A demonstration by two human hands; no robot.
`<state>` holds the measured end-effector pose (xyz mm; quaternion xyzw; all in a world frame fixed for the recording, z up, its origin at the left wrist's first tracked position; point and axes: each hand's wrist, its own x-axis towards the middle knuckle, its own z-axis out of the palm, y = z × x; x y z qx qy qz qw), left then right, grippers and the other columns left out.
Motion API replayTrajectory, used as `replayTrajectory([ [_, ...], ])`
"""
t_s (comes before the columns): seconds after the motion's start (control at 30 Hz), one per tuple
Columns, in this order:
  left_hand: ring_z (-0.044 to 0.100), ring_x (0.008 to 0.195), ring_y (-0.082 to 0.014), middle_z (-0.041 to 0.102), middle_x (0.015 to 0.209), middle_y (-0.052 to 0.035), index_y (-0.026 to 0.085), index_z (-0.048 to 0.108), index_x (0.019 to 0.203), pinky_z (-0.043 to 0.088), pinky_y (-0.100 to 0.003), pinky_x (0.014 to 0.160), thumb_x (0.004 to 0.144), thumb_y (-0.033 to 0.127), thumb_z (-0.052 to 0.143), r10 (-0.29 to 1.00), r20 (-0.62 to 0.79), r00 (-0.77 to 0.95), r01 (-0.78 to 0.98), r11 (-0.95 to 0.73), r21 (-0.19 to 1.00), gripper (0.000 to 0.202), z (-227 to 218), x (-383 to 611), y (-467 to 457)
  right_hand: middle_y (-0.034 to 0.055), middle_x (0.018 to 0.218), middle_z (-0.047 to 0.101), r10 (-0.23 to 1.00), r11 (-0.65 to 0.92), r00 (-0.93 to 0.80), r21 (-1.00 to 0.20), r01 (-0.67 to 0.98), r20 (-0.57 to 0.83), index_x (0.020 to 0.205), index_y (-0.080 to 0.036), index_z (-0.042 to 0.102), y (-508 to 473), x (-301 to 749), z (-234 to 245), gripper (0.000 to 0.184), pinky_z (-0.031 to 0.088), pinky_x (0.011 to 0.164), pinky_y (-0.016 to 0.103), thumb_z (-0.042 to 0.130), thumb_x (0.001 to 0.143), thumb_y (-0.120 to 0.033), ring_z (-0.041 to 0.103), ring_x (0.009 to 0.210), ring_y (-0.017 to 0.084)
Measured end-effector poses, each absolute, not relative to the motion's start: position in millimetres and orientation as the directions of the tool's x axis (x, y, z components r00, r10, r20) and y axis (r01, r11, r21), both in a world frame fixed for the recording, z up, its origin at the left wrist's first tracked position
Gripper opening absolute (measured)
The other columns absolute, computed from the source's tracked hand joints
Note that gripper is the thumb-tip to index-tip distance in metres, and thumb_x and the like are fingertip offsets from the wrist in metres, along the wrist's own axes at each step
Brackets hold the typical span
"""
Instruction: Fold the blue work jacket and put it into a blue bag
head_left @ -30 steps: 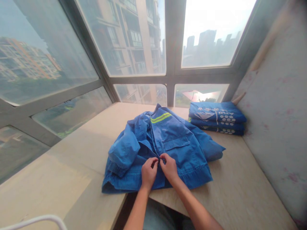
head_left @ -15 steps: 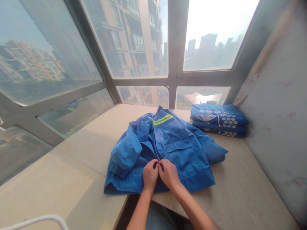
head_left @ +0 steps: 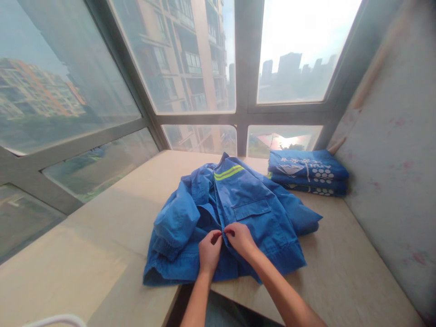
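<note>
A blue work jacket (head_left: 252,193) with a yellow-green reflective stripe across its chest lies front up in the middle of the table. Its collar points towards the window, and the sleeves lie out to both sides. At the front opening, low on the jacket, my left hand (head_left: 210,250) pinches the left edge of the cloth. Close beside it, my right hand (head_left: 240,238) pinches the other front edge and lifts it a little. The fingertips of both hands almost meet. Whether a zip or a button sits between them is hidden.
Folded blue garments (head_left: 308,170) with white print are stacked at the back right, by the wall (head_left: 391,181). Window frames (head_left: 200,119) border the pale tabletop (head_left: 112,227) at the back and left. A white curved cable or bar (head_left: 57,319) shows at the lower left.
My hands have drawn slightly apart, still at the front opening. The right front edge of the jacket is raised more, and its lower hem has shifted. The view has tilted a little.
</note>
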<state>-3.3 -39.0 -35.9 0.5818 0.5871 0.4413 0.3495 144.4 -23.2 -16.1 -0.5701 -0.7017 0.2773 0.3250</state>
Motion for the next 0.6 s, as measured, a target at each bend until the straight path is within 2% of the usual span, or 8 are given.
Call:
replayTrajectory([
  [0.17, 0.071, 0.083, -0.0213, 0.075, 0.087, -0.0063, 0.018, 0.071, 0.089, 0.056, -0.033, 0.080, 0.081, 0.035, 0.056, 0.995, 0.081, -0.051, 0.358, -0.058, 0.932, 0.024, -34, -6, -39, 0.0020, 0.081, 0.072, 0.989, 0.145, -0.122, -0.734, 0.664, 0.085, 0.084, -0.022, 0.073, -25, 142, -16, 0.020, 0.043, 0.071, 0.023, 0.058, 0.078, -0.011, 0.064, 0.079, 0.017],
  [0.3, 0.069, 0.080, -0.0210, 0.074, 0.084, -0.0067, 0.016, 0.070, 0.088, 0.055, -0.031, 0.076, 0.080, 0.043, 0.060, 0.997, 0.078, -0.023, 0.331, -0.066, 0.941, 0.029, -33, -7, -40, 0.0035, 0.090, 0.069, 0.989, 0.147, -0.130, -0.650, 0.745, 0.074, 0.090, -0.022, 0.069, -30, 135, -13, 0.018, 0.040, 0.069, 0.023, 0.055, 0.083, -0.014, 0.062, 0.082, 0.017],
  [0.4, 0.068, 0.074, -0.0196, 0.072, 0.078, -0.0048, 0.016, 0.068, 0.083, 0.053, -0.029, 0.070, 0.079, 0.045, 0.063, 0.996, 0.068, -0.053, 0.323, -0.047, 0.945, 0.029, -33, -5, -40, 0.0050, 0.095, 0.066, 0.983, 0.182, -0.134, -0.608, 0.773, 0.123, 0.092, -0.022, 0.066, -39, 128, -16, 0.019, 0.039, 0.068, 0.024, 0.049, 0.089, -0.015, 0.062, 0.082, 0.017],
  [0.6, 0.068, 0.074, -0.0187, 0.072, 0.076, -0.0042, 0.017, 0.068, 0.080, 0.054, -0.028, 0.071, 0.078, 0.038, 0.062, 0.994, 0.059, -0.095, 0.305, -0.028, 0.952, 0.023, -35, -3, -38, 0.0057, 0.089, 0.066, 0.970, 0.181, 0.009, -0.748, 0.638, 0.241, 0.091, -0.019, 0.065, -51, 119, -35, 0.019, 0.043, 0.074, 0.025, 0.047, 0.090, -0.015, 0.062, 0.082, 0.018],
])
